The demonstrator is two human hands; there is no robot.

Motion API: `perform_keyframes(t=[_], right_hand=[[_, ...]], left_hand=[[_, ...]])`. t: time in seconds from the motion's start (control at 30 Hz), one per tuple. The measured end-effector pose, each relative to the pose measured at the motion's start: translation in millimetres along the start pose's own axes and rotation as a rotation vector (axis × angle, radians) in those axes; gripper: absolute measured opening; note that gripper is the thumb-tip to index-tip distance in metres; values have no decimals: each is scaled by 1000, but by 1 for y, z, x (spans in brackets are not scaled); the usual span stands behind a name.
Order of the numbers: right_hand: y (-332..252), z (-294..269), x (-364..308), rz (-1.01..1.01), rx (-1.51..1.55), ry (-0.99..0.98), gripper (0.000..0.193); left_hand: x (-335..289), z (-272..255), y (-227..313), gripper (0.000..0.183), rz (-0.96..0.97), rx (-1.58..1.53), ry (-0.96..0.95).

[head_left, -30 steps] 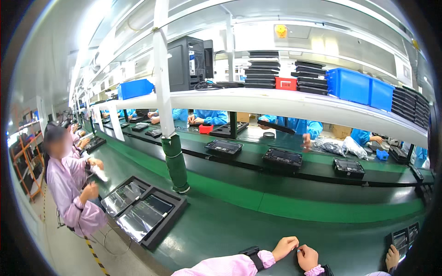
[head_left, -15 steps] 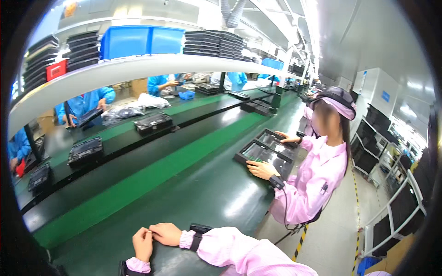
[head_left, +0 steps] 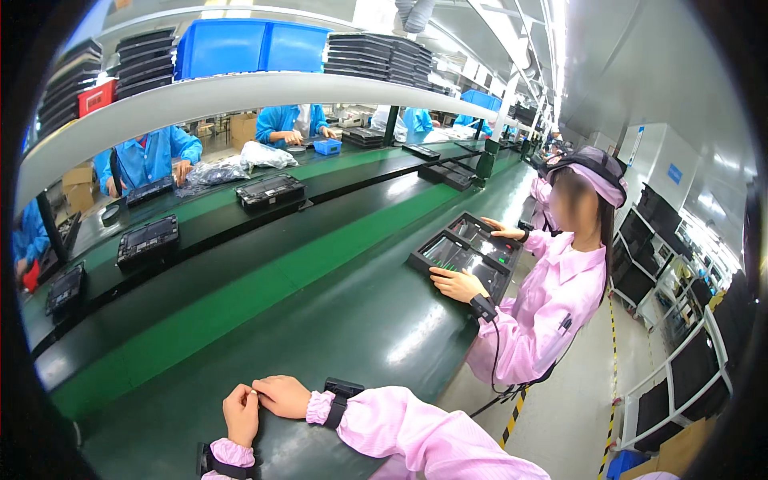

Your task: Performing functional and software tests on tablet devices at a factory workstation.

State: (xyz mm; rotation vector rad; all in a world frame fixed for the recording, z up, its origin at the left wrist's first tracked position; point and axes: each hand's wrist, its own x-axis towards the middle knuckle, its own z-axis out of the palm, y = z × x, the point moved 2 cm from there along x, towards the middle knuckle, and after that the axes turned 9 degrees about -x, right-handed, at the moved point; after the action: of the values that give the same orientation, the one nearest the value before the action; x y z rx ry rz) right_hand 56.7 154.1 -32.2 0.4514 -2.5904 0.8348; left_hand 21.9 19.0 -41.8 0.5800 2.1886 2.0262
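Observation:
My left hand (head_left: 241, 414) and my right hand (head_left: 282, 395) meet at the fingertips above the near edge of the dark green bench (head_left: 320, 336). Both are closed, with thumbs and fingers curled in against each other. Whatever may be pinched between them is too small or hidden to make out. Pink sleeves and black wrist straps cover both wrists. To the right, a co-worker in pink rests both hands on a black divided tray (head_left: 468, 254) holding flat panels and some green parts.
Black rectangular units (head_left: 270, 192) sit along the line beyond a bright green strip (head_left: 264, 292). Above hangs a white shelf (head_left: 280, 90) with blue bins (head_left: 252, 50) and stacked black trays (head_left: 376, 58). People in blue work opposite. Rack carts (head_left: 680, 376) stand at right.
My hands stay together, a little higher and further left in view. Opposite, a person in blue has lowered a tilted dark panel flat. The pink-clad co-worker's hands remain on the tray.

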Motion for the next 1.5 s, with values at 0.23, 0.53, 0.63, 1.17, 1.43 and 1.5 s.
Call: perform_keyframes(t=[0.23,0.53,0.63,1.17,1.43,1.5], right_hand=[[-5,3,2,-27,-13,4,11],[-7,-2,6,-39,-31,-9,10],[-7,0,2,-13,6,1,12],[-7,4,2,2,-20,-16,13],[-6,3,5,-2,-20,-9,12],[-8,2,7,-15,3,15,11]], left_hand=[[-1,-2,3,15,-19,4,2],[-1,-5,3,15,7,40,8],[-3,-2,-3,14,20,5,10],[-2,-5,1,14,9,33,5],[0,-3,3,15,16,2,12],[1,-5,6,15,1,6,9]])
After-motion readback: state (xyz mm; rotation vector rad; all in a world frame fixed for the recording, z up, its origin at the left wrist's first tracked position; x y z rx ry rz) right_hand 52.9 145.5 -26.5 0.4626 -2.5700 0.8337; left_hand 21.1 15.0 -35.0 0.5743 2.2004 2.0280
